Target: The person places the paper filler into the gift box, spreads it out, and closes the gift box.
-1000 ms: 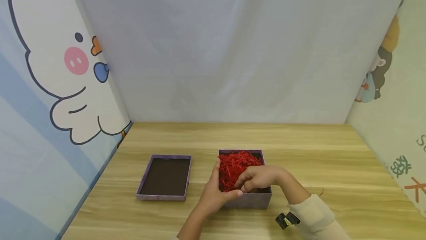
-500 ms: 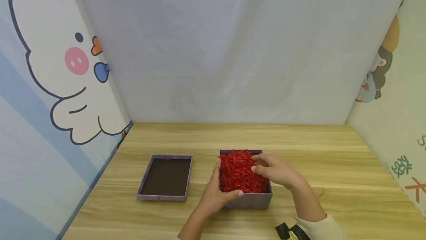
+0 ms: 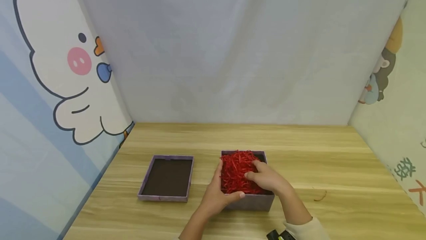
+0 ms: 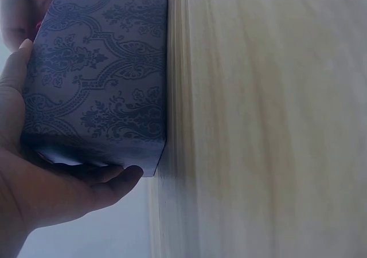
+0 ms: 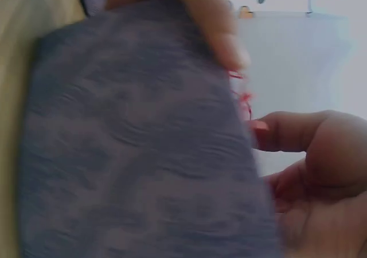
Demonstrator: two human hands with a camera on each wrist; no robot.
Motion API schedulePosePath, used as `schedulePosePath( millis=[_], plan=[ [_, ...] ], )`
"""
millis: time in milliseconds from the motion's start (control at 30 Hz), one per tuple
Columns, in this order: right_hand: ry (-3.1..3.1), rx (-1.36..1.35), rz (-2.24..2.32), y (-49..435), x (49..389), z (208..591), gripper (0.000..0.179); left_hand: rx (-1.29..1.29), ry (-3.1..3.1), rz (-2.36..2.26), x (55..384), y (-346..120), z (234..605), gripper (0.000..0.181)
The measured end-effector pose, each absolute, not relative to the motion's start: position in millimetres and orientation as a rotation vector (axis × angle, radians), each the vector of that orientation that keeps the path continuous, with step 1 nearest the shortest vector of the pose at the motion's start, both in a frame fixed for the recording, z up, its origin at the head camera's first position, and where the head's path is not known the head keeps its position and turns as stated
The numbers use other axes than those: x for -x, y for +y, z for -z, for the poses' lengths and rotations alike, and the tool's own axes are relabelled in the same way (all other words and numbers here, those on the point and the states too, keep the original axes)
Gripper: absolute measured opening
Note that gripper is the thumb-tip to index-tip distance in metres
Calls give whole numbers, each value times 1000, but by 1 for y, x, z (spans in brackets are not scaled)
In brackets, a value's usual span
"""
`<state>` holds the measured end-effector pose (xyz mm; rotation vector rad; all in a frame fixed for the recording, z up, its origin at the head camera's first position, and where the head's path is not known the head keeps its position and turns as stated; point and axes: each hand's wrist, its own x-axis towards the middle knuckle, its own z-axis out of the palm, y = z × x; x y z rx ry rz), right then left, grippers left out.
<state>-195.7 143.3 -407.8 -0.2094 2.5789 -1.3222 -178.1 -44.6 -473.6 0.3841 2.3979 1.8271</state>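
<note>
Ok, my L hand (image 3: 214, 192) grips the box (image 3: 251, 203) at its near-L corner, thumb along its front; a firm hold w/o squashing is prob. best. My R hand (image 3: 267, 177) is in the red shred (image 3: 237, 175) inside the box, can't tell if it's pinching any; I'd go light so strands don't spill. Shallow lid (image 3: 168, 178) sits L of the box, curtain (image 3: 233, 66) behind.
</note>
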Motion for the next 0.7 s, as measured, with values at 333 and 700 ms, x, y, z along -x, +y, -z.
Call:
schedulePosePath(
  millis=[333, 700],
  plan=[
    [2781, 787, 1314, 152, 206, 384, 39, -408, 2357, -1853, 181, -45, 476, 115],
    [2506, 1249, 1217, 141, 227, 405, 32, -440, 2317, -1867, 180, -46, 477, 112]
  ],
)
